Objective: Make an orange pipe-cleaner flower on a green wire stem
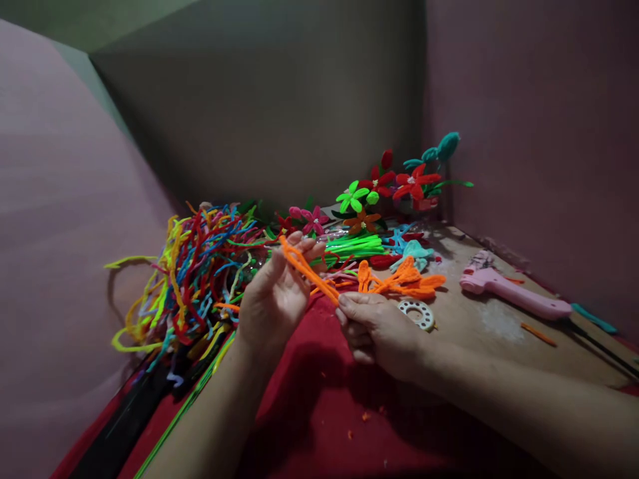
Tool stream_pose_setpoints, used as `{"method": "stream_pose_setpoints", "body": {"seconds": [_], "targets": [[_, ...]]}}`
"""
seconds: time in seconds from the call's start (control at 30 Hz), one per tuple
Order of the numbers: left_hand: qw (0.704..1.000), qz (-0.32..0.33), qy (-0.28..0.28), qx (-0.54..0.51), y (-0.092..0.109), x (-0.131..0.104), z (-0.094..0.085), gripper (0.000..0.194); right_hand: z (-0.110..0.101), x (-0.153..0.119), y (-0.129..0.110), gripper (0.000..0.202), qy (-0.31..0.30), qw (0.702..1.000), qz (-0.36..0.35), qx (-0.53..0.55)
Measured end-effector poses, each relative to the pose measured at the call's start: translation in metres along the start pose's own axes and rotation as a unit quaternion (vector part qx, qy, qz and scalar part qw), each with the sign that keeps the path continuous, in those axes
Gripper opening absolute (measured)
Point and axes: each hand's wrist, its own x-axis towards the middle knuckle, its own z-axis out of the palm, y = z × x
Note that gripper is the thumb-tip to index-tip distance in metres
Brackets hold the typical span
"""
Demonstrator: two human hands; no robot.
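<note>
Orange fuzzy stems (308, 269) stretch between my two hands above a red cloth. Their lower right end is pinched between the thumb and fingers of my right hand (382, 326). My left hand (280, 286) is palm up with its fingers apart and curled a little, and the other end of the stems lies against its fingers. Just beyond my right hand rest several orange looped petals (409, 279) with twisted stems. A white ring with holes (418, 315) lies beside that hand, partly behind it.
A large tangle of coloured stems (200, 266) fills the left side. Green stems (357, 247) lie behind the hands, with finished flowers (414, 183) at the back. A pink glue gun (519, 293) is on the board (469, 332) at right, near the wall.
</note>
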Motion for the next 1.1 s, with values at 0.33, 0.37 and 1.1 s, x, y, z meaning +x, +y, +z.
{"method": "stream_pose_setpoints", "body": {"seconds": [0.33,0.37,1.1], "targets": [[0.963,-0.136,-0.055,0.228,-0.025,-0.009,-0.018,0.019,-0.008,0.004,-0.004,0.025,-0.027,0.999,0.012,0.042],[0.963,-0.143,-0.046,0.224,-0.023,-0.009,-0.018,0.020,-0.010,0.005,-0.005,0.028,-0.032,0.997,0.029,0.057],[0.943,-0.113,-0.025,0.313,-0.021,-0.013,-0.022,0.012,-0.012,0.012,0.001,0.015,0.048,0.996,0.030,0.065]]}}
